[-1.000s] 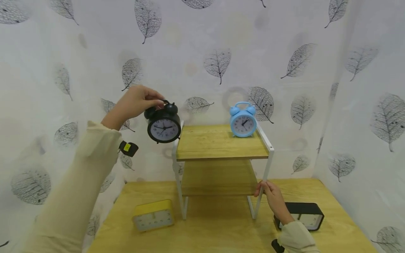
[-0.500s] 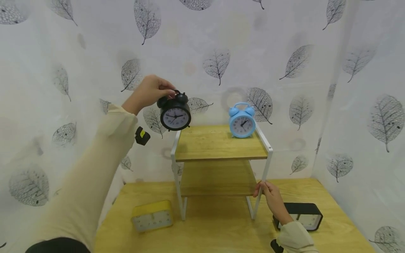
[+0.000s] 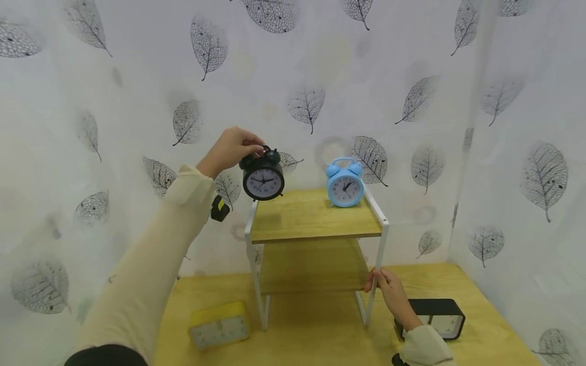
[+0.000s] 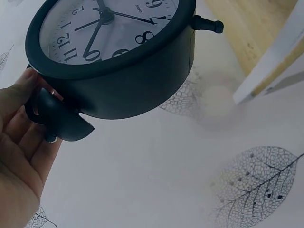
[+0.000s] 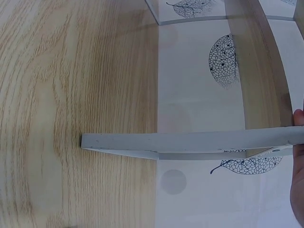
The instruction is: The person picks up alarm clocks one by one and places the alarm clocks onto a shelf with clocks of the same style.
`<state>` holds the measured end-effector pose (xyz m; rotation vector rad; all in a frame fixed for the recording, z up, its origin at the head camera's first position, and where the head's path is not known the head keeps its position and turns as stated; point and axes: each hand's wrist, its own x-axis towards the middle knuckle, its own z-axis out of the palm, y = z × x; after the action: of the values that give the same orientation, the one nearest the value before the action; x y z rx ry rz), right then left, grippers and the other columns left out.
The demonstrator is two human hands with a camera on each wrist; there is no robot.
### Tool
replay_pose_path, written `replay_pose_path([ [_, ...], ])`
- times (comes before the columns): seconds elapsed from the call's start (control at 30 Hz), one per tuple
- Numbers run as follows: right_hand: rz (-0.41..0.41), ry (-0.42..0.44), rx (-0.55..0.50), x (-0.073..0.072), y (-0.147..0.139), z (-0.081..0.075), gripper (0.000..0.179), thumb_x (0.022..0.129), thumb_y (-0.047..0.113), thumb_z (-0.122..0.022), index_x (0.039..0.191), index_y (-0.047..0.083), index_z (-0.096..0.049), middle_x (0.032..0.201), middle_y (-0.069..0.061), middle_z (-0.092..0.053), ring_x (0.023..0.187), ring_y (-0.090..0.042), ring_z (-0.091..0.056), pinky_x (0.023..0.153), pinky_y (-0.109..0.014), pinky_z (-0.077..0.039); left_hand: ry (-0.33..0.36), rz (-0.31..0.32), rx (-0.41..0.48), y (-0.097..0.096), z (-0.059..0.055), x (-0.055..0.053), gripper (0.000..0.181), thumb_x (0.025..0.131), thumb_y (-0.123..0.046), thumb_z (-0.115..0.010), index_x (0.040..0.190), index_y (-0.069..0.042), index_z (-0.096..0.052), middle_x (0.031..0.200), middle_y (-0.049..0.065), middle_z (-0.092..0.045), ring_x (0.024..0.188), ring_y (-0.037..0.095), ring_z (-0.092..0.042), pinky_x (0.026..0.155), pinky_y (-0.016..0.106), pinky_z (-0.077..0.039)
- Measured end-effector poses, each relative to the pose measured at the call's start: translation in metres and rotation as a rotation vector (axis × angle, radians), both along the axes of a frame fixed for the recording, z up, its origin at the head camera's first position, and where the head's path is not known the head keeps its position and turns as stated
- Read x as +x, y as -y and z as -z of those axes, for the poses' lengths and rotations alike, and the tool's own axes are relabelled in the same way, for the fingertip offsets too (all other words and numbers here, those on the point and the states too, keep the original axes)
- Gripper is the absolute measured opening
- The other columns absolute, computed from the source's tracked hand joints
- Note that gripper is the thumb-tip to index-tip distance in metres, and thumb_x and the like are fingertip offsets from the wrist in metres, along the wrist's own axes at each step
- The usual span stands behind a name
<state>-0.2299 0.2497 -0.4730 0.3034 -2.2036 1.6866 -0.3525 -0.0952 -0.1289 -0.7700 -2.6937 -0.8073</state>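
A black twin-bell alarm clock point(image 3: 263, 184) hangs from my left hand point(image 3: 233, 147), which grips its top handle between thumb and fingers. It appears just above the back left of the shelf unit's top board point(image 3: 311, 218). Up close in the left wrist view, the same clock point(image 4: 128, 90) has one bell and a foot showing. On that board's right side, a light blue twin-bell alarm clock point(image 3: 345, 189) stands upright. My right hand point(image 3: 389, 290) holds the unit's white front right leg point(image 3: 380, 249); in the right wrist view only part of the hand point(image 5: 298, 175) shows.
A yellow box-shaped clock point(image 3: 220, 325) sits on the wooden table point(image 3: 311, 340) left of the shelf unit. To the right is a black rectangular clock point(image 3: 437, 320), partly behind my right forearm. The lower shelf board point(image 3: 313, 264) spans the legs. A leaf-patterned sheet hangs behind.
My left hand has carried the black alarm clock rightward and farther away, over the top board. My right hand stays on the leg. The head view has tilted up slightly.
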Motion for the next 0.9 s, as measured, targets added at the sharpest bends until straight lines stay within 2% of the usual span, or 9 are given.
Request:
replay_pose_path([
  [0.1,0.013,0.004,0.008,0.000,0.001,0.000,0.035,0.103,0.015,-0.034,0.086,-0.002,-0.060,0.068,-0.008,-0.065,0.069,-0.008,-0.063,0.072,-0.021,-0.051,0.003,0.001,0.012,-0.002,0.004,-0.003,0.023,0.095,-0.012,-0.055,0.113,-0.002,-0.066,0.105,0.017,-0.070,0.089,0.026,-0.066,0.085,0.038,-0.053],
  [0.23,0.024,0.005,0.019,-0.002,0.001,-0.002,0.036,0.103,0.015,-0.033,0.085,-0.002,-0.060,0.069,-0.011,-0.065,0.071,-0.005,-0.063,0.074,-0.020,-0.051,0.010,0.006,0.021,-0.006,0.004,-0.008,0.024,0.095,-0.013,-0.055,0.114,-0.001,-0.065,0.108,0.018,-0.069,0.092,0.026,-0.065,0.089,0.039,-0.051],
  [0.4,0.029,0.011,0.009,-0.006,0.003,-0.009,0.036,0.103,0.014,-0.034,0.084,-0.002,-0.060,0.069,-0.012,-0.065,0.071,-0.006,-0.063,0.074,-0.019,-0.051,0.008,-0.007,0.035,-0.012,0.001,-0.014,0.025,0.096,-0.013,-0.053,0.115,-0.001,-0.065,0.108,0.018,-0.069,0.093,0.026,-0.065,0.089,0.037,-0.051],
  [0.6,0.017,0.007,-0.004,-0.006,0.004,-0.010,0.036,0.103,0.009,-0.033,0.084,-0.007,-0.059,0.070,-0.021,-0.063,0.069,-0.008,-0.063,0.072,-0.020,-0.051,0.032,-0.006,0.049,-0.022,0.004,-0.018,0.025,0.096,-0.014,-0.054,0.114,-0.002,-0.066,0.107,0.017,-0.069,0.092,0.025,-0.065,0.086,0.036,-0.052],
  [0.9,0.024,0.027,0.015,-0.002,0.003,-0.003,0.037,0.103,0.016,-0.034,0.086,-0.003,-0.060,0.068,-0.010,-0.066,0.070,-0.005,-0.063,0.074,-0.020,-0.051,0.084,-0.025,0.023,-0.028,0.018,-0.023,0.024,0.096,-0.014,-0.053,0.113,-0.004,-0.067,0.105,0.015,-0.070,0.092,0.022,-0.064,0.083,0.032,-0.051],
])
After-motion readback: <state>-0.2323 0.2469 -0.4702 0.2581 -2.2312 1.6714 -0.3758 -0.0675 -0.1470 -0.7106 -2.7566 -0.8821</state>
